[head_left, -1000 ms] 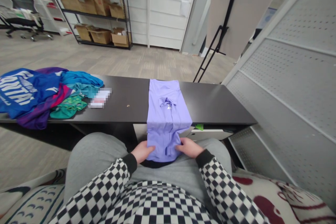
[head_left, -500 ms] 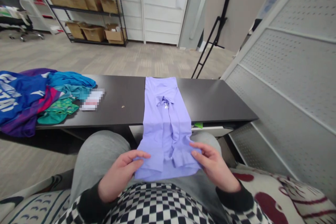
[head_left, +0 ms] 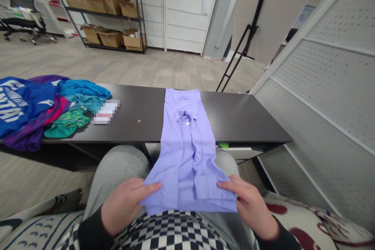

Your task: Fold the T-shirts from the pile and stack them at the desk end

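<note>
A smooth lavender garment (head_left: 189, 164) stretches from the far edge of the dark table to my lap, with its near part hanging over the front edge. Long folds run down its middle, and a small silvery print shows near a gathered opening; its exact kind is unclear. My left hand (head_left: 124, 203) pinches the near left side, thumb on top. On the opposite side, my right hand (head_left: 252, 203) grips the near right corner in the same way. The fingers beneath the cloth are hidden. Between the two hands the near hem is spread wide.
A heap of blue, purple and green clothes (head_left: 32, 105) lies on the table's (head_left: 246, 121) left end, beside a blurred white card (head_left: 105, 112). A perforated grey panel (head_left: 328, 86) stands at the right. Shelves with cardboard boxes (head_left: 111, 39) stand across the floor.
My hands have moved apart and closer to my body, pulling the near end of the lavender garment wider and flatter. The view has shifted slightly.
</note>
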Demonstrator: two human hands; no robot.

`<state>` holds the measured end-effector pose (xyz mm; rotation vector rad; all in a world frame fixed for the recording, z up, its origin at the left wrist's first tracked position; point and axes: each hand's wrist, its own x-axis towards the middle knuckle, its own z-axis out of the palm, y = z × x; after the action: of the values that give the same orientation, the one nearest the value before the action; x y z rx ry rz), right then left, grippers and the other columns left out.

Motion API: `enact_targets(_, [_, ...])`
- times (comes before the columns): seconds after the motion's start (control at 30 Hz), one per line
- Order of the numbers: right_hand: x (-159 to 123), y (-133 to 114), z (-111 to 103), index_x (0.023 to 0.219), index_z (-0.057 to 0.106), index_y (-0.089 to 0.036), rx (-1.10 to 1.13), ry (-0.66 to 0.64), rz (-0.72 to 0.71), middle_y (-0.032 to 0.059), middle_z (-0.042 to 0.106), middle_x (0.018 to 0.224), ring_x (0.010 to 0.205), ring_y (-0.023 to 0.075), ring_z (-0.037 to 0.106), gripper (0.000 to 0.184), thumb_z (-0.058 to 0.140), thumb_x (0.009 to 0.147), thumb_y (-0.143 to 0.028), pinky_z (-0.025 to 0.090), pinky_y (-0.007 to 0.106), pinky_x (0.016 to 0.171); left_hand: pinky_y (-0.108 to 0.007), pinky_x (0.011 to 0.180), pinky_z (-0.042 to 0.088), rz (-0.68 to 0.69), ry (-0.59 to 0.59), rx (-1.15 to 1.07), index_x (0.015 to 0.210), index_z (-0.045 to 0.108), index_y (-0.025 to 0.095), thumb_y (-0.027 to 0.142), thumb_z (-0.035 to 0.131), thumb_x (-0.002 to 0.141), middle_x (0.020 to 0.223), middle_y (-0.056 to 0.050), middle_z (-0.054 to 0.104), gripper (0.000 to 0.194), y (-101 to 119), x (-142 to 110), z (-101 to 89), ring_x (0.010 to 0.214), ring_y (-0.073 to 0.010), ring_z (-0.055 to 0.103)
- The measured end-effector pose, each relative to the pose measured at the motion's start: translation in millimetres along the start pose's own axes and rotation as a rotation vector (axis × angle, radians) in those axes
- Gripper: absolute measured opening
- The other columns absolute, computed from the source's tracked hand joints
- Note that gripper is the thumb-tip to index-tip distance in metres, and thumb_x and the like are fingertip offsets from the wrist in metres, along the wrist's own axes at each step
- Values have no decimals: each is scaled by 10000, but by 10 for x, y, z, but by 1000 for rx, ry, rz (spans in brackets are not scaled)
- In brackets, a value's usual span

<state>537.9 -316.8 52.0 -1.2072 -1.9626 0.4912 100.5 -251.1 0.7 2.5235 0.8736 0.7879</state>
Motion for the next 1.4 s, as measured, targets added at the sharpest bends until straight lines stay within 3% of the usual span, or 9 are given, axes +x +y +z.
enact_targets(0.13, [-6,-204,-111,1245,864,-301,-30,6,-45,82,754,987,885,220,772,263,718,1041,-226,658,300,762,-342,824,605,27,65,33,1390,813,336,-16,555,858,938,-50,708,689,166,53,-153,884,-223,669])
enact_targets(0.23, [7,-412,-255,1154,855,-289,-29,-57,-54,151,774,1314,1278,319,767,153,753,1042,-314,662,411,1067,-471,1093,617,41,101,5,1331,832,370,57,650,929,1277,-95,760,541,315,111,-321,1249,-287,702])
enact_targets(0.3, [3,-521,-337,1177,829,-296,44,-157,-65,148,764,1450,1463,355,684,156,782,1040,-353,538,514,1275,-541,1250,544,103,52,-115,1341,807,347,154,711,967,1450,-104,758,432,369,127,-385,1432,-321,664])
enact_targets(0.53, [2,-529,-402,1337,812,-334,368,-308,22,76,877,1193,1250,265,820,260,770,1081,-311,456,562,1342,-472,1285,537,169,-151,-505,1569,685,342,300,646,1088,1322,-93,859,484,376,184,-484,1273,-264,811])
enact_targets(0.7, [217,-261,-422,1211,903,-329,437,-269,207,107,894,1050,1064,305,868,278,768,1069,-525,651,517,1143,-379,920,696,-108,-72,-708,1358,858,295,503,648,1115,1137,-126,892,383,250,446,-644,1005,-295,867])
enact_targets(0.83, [630,62,-328,1057,906,-270,474,-46,379,131,884,1027,920,315,850,388,865,952,-641,711,429,844,-394,911,685,-393,21,-861,1144,905,197,628,833,969,1099,-148,885,470,-43,993,-599,1005,-330,845])
enact_targets(1.03, [1812,546,-76,1107,816,-254,764,307,464,92,871,1053,936,295,816,515,910,859,-695,680,438,887,-458,1069,658,-583,379,-1342,1167,836,145,542,938,897,1210,-161,862,492,-632,2284,-356,1182,-356,809])
enact_targets(1.23, [3140,1314,9,1115,767,-189,803,237,566,113,860,993,907,282,821,435,873,883,-540,675,406,879,-396,866,704,-780,334,-1389,1091,793,83,236,795,967,993,-171,851,197,-1482,3427,-350,881,-263,827])
enact_targets(1.4, [3533,2006,212,902,727,-188,527,257,764,86,806,773,695,223,740,224,834,871,-382,599,310,635,-262,680,634,-921,380,-1268,937,733,102,130,760,915,812,-117,786,45,-2070,3608,-268,690,-168,746])
